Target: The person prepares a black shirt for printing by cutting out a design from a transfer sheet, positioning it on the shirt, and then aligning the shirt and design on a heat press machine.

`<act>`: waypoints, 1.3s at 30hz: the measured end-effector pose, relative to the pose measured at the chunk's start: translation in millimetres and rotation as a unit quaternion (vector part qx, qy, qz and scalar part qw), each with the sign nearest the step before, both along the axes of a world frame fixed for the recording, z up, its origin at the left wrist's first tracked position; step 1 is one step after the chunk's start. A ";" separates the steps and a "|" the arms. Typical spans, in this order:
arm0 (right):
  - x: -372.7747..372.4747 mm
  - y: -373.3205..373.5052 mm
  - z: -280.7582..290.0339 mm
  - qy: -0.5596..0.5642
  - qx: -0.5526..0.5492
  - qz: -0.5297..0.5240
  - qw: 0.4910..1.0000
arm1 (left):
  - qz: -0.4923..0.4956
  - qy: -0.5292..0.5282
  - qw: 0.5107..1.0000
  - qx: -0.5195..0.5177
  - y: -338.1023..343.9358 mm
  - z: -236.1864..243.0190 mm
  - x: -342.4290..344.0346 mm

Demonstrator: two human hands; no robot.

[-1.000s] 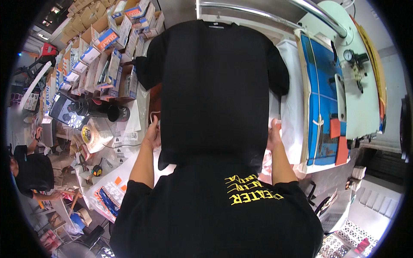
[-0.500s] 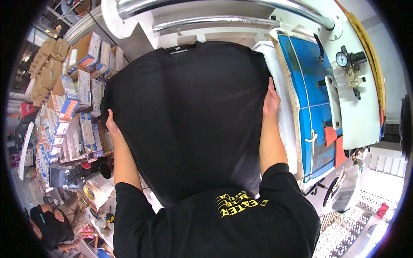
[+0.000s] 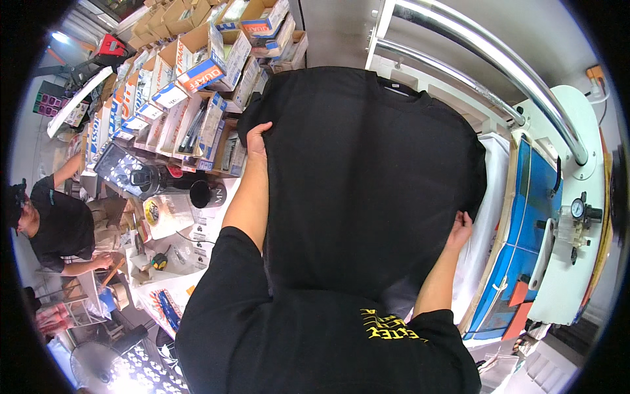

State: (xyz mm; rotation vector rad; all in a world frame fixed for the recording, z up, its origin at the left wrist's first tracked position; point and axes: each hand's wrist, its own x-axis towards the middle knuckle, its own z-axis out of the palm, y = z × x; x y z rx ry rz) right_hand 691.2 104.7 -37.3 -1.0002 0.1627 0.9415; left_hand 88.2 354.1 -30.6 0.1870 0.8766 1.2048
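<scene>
A black T-shirt (image 3: 367, 184) is spread wide in front of me, its collar at the far end and its lower part reaching toward my body. My left hand (image 3: 259, 139) grips its left edge near the sleeve, the thumb on top and the other fingers hidden by the cloth. At the right edge, below the sleeve, my right hand (image 3: 461, 230) is closed on the fabric with its fingers curled. White cloth (image 3: 484, 197) shows beneath and beside the shirt on the right.
Open cardboard boxes (image 3: 210, 72) crowd the far left, beside a black cup (image 3: 207, 194). Chrome bars (image 3: 485, 49) cross the far right. A blue panel tied with cord (image 3: 515, 243) and a pressure gauge (image 3: 577, 209) stand right. Another person (image 3: 62, 223) sits at the left.
The view has swung left, so the shirt and bars sit further right and more boxes show. Both hands stay on the shirt's sides; the right one now appears lower along its edge.
</scene>
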 end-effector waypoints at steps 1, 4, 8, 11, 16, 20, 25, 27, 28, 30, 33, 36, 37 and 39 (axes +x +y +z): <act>-8.7 2.5 8.2 0.064 0.027 0.099 0.993 | 0.044 -0.013 0.999 0.016 -0.9 0.6 4.3; -34.4 29.7 43.3 -0.039 0.030 0.167 0.985 | 0.124 -0.033 0.991 0.048 -0.8 15.3 18.4; -10.5 64.9 42.9 -0.199 -0.099 0.087 0.971 | 0.099 0.006 0.995 0.027 5.9 12.7 17.4; -3.9 69.5 45.5 -0.095 -0.104 0.094 0.985 | 0.027 0.021 0.999 -0.015 7.0 9.4 14.9; 10.0 64.2 36.8 -0.112 -0.131 0.067 0.983 | -0.010 0.033 0.999 0.016 16.8 -26.3 4.3; -20.7 86.2 50.8 -0.233 -0.244 0.077 0.938 | 0.060 0.205 0.977 0.004 16.4 -38.9 -29.4; -22.9 80.6 36.6 -0.374 -0.390 0.076 0.838 | -0.072 0.083 0.994 -0.018 2.7 5.0 16.8; -50.7 84.8 64.6 -0.443 -0.485 0.120 0.745 | -0.006 0.285 0.957 -0.050 4.3 -23.7 25.6; -46.4 86.5 58.4 -0.474 -0.514 0.153 0.698 | -0.054 0.387 0.918 -0.064 1.0 -23.9 43.8; -35.3 89.0 41.9 -0.562 -0.517 0.201 0.614 | -0.235 0.689 0.674 -0.124 2.5 -14.6 74.9; -37.5 87.4 31.2 -0.635 -0.461 0.229 0.576 | -0.185 0.562 0.801 -0.093 -5.0 -12.5 85.3; -50.6 76.6 62.8 -0.420 -0.367 0.249 0.792 | -0.066 0.341 0.933 -0.092 -12.7 -9.4 68.3; -44.0 56.6 59.9 -0.253 -0.262 0.277 0.889 | -0.043 0.267 0.959 -0.080 -16.7 -9.3 61.8; -51.7 24.6 60.0 -0.077 -0.167 0.292 0.939 | -0.047 0.128 0.989 -0.053 -26.4 -10.6 43.6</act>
